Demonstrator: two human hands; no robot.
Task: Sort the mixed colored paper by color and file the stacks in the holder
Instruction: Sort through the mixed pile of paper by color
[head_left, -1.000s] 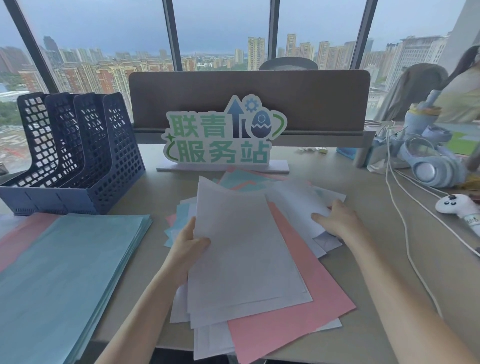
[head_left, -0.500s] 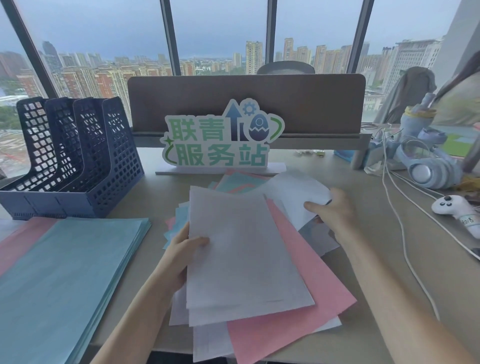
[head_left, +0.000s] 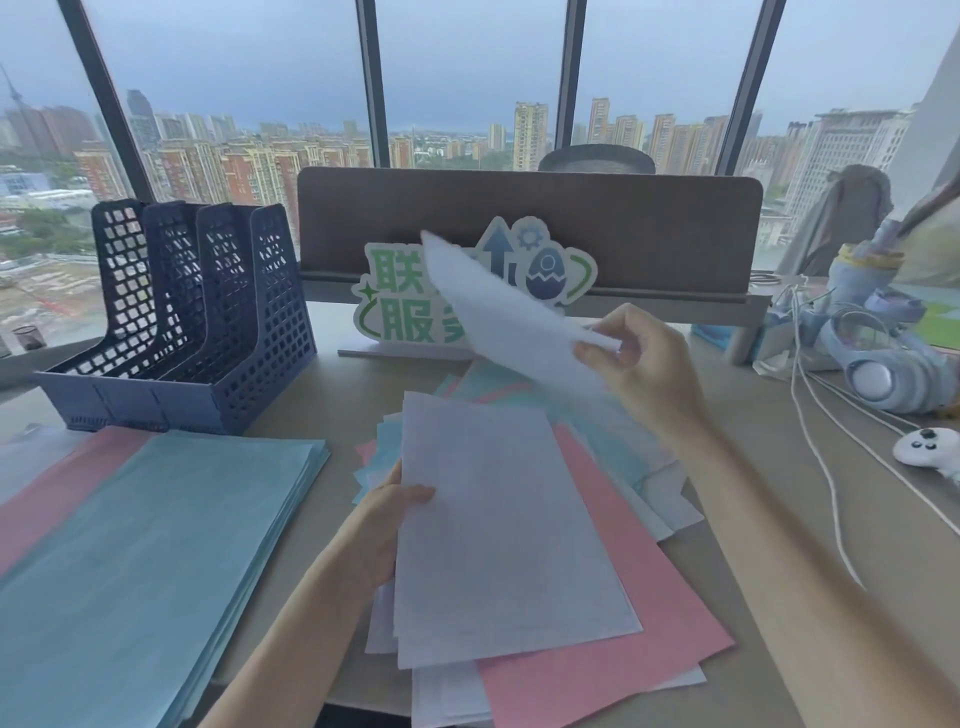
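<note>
Head view: right hand (head_left: 644, 364) fingers pinch a white sheet (head_left: 498, 312) before a sign (head_left: 395, 301) reading "联…服"; left hand (head_left: 389, 525) grips white stack (head_left: 509, 540).

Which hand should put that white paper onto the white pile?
Probably the right hand: it already pinches the lifted white sheet. The left hand is busy gripping the white stack.

L hand (head_left: 390, 525) sits low at centre, forearm coming up from the bottom edge, thumb laid over the left edge of a white paper stack (head_left: 509, 530) and fingers hidden beneath it. R hand (head_left: 641, 364) is raised higher, arm reaching in from lower right, pinching one white sheet (head_left: 498, 317) by its corner (fingers curled, sheet tilted up).
</note>
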